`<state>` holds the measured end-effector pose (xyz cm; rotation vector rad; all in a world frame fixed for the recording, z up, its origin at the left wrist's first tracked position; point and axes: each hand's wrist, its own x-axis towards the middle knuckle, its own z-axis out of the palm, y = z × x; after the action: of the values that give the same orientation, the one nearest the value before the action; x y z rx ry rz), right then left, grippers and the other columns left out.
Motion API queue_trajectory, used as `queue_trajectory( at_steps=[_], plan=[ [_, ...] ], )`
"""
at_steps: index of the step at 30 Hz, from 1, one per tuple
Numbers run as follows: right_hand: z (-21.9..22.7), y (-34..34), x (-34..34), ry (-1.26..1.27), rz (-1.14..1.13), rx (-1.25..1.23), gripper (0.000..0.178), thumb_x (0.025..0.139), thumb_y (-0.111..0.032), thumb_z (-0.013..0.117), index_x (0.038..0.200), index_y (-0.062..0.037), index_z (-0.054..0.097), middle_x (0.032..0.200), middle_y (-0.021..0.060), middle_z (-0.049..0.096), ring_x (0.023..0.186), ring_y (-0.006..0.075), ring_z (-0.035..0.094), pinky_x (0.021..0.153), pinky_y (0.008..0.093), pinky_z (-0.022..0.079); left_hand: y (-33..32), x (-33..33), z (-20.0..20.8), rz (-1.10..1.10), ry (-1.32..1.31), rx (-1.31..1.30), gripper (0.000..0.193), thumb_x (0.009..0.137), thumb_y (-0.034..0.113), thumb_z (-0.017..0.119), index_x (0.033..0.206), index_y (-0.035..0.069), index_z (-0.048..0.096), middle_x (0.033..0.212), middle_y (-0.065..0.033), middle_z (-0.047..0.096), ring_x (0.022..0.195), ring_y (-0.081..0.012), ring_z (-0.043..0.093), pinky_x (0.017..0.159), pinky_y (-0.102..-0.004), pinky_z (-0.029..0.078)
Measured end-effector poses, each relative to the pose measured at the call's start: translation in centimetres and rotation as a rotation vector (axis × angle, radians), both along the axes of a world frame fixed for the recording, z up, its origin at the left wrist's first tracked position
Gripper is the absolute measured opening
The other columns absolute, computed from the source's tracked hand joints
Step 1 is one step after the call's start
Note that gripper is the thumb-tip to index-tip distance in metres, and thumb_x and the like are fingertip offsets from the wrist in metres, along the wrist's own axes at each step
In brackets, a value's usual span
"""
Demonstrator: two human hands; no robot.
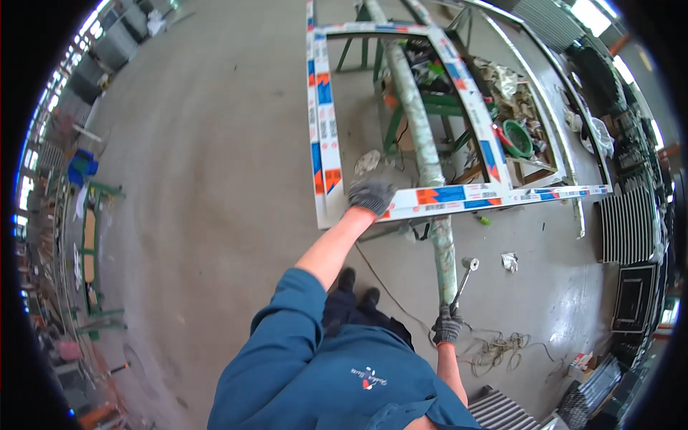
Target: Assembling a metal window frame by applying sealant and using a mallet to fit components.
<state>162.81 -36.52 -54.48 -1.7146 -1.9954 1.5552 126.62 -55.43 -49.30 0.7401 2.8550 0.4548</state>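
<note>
A large metal window or door frame [444,194], wrapped in white, blue and orange protective film, lies across long supports in front of me. My left hand [371,196], in a dark grey knit glove, is closed over its near bar beside the left corner; some fingers are hidden. My right hand [448,325], gloved alike, grips the handle of a hammer [464,284] with a pale cylindrical head. That hammer is held off to the right, apart from the frame. Close to it is the near end of a mottled green-white support beam [444,251], which runs under the frame.
A green trestle [437,104] stands beneath the frame, with a green bowl [517,139] and clutter to its right. A cable [494,351] lies coiled on the floor near my right hand. Stacked ribbed panels [627,228] line the right side; a green rack [89,251] stands left.
</note>
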Motion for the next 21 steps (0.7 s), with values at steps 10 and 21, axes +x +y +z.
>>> queue_trajectory(
  at_steps=[10, 21],
  plan=[
    [5.7, 1.9, -13.7, 0.408, 0.341, 0.175, 0.019, 0.088, -0.020, 0.067, 0.088, -0.0016, 0.063, 0.073, 0.0056, 0.062, 0.067, 0.0155, 0.056, 0.064, 0.0345, 0.046, -2.5, -0.4, -1.3, -0.044, 0.016, -0.016, 0.049, 0.093, 0.049, 0.045, 0.090, 0.009, 0.074, 0.086, -0.0153, 0.071, 0.083, -0.0330, 0.068, 0.073, -0.0459, 0.051],
    [5.7, 10.7, -30.4, 0.350, 0.997, 1.041, 0.034, 0.074, -0.019, 0.073, 0.105, -0.0068, 0.068, 0.112, 0.0163, 0.063, 0.110, 0.0379, 0.054, 0.101, 0.0479, 0.038, -3.9, -0.7, 3.0, -0.081, -0.254, -0.031, 0.045, 0.094, 0.050, 0.043, 0.100, 0.017, 0.072, 0.095, -0.0115, 0.071, 0.085, -0.0319, 0.069, 0.072, -0.0482, 0.051]
  ],
)
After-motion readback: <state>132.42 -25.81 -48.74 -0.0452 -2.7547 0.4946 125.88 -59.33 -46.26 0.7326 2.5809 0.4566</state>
